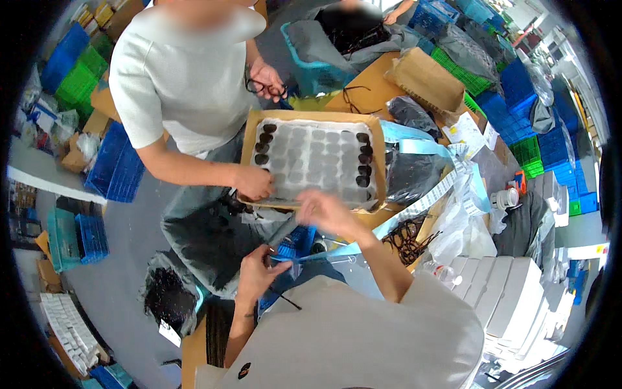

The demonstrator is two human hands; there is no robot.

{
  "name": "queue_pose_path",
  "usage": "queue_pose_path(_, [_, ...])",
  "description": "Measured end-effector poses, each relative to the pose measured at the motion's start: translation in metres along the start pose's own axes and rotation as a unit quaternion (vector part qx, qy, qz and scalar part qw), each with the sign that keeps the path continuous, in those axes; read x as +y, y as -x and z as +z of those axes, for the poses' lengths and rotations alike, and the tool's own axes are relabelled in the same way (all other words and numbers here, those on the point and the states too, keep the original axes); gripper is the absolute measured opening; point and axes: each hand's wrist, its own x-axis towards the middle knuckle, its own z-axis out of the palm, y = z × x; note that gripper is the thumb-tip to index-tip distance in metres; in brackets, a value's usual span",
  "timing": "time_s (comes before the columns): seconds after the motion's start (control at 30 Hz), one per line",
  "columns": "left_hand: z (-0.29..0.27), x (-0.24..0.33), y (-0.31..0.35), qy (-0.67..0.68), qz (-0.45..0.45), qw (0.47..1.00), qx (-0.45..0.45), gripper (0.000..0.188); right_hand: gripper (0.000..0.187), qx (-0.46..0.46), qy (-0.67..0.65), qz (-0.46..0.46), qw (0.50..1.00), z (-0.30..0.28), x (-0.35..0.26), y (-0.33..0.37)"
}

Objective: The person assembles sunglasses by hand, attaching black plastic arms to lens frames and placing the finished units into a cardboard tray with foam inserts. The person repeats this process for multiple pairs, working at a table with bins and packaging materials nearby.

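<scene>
My left hand [254, 275] is closed, pinching what looks like a pair of dark-framed glasses; a thin dark temple [289, 301] sticks out below it. A pale blue label strip [337, 251] runs from beside its fingers toward the right. My right hand [326, 211] is raised near the front edge of a shallow cardboard box [249, 139] and smeared by motion, so its fingers are unclear. White-lined, the box holds rows of dark lenses [364, 159] at both sides and pale grey squares between. Across from me, a person reaches one hand [256, 182] to the box's corner and holds black glasses [267, 89] in the other.
Tangled dark glasses frames [411, 241] lie right of my right forearm. A long label strip [427, 202] trails past clear plastic bags [463, 233]. White boxes [495, 292] stack at right. Bag-lined bins [170, 295] stand at left; blue crates [115, 162] are behind.
</scene>
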Motion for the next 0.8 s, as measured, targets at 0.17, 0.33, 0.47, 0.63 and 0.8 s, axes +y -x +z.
queue_pose_path(0.17, [0.029,0.043,-0.024,-0.277,0.272,0.921,0.024,0.021,0.035,-0.084,0.298,-0.090,0.946,0.030,-0.006,0.065])
queue_pose_path(0.33, [0.010,0.095,-0.036,-0.186,0.293,0.936,-0.059,0.017,0.026,0.079,0.283,-0.114,0.949,0.019,-0.017,0.094])
queue_pose_path(0.47, [0.004,0.120,-0.042,0.143,0.226,0.940,-0.211,0.045,0.020,0.122,0.087,0.007,0.989,0.010,-0.016,0.113])
queue_pose_path(0.63, [0.076,0.059,-0.037,0.262,0.082,0.961,-0.036,0.056,0.029,0.075,-0.295,0.023,0.952,0.005,-0.006,0.111])
queue_pose_path(0.8, [0.140,0.069,-0.032,0.357,0.146,0.923,-0.011,0.034,0.028,0.149,-0.127,-0.040,0.980,0.011,0.029,0.113])
